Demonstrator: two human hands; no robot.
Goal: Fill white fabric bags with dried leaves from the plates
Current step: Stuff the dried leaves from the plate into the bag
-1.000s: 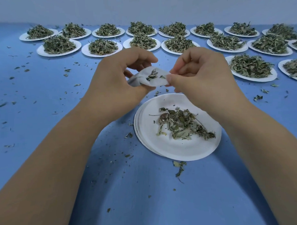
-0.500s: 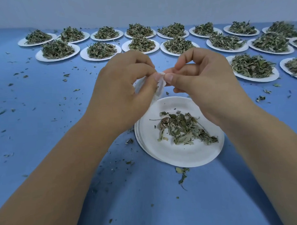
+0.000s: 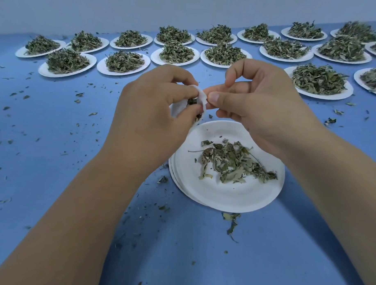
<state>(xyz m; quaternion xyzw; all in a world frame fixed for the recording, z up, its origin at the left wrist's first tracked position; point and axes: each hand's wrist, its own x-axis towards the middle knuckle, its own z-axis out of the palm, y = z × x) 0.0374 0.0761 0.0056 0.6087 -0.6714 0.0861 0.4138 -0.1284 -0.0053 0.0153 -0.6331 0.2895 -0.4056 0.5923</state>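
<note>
Above the far rim of the near plate (image 3: 227, 201), both hands meet around a small white fabric bag (image 3: 202, 96), which is held in the air clear of the plate. The left hand (image 3: 152, 120) has its fingers and thumb curled round the bag's body, and dark leaf bits show between them at the bag's mouth. The right hand (image 3: 260, 101) pinches the bag's upper edge between thumb and forefinger, its other fingers bent in behind. On the near plate lies a thin scatter of dried leaves (image 3: 232, 163), mostly on its right half; the edges of more plates stacked under it show along its left side. Just past its near rim a loose leaf sprig (image 3: 231, 221) lies on the blue table (image 3: 55, 151). Beyond the plate, well behind the hands, rows of heaped plates (image 3: 123, 62) run across the table's far side. Leaf crumbs (image 3: 81, 94) dot the table to the plate's left and right.
</note>
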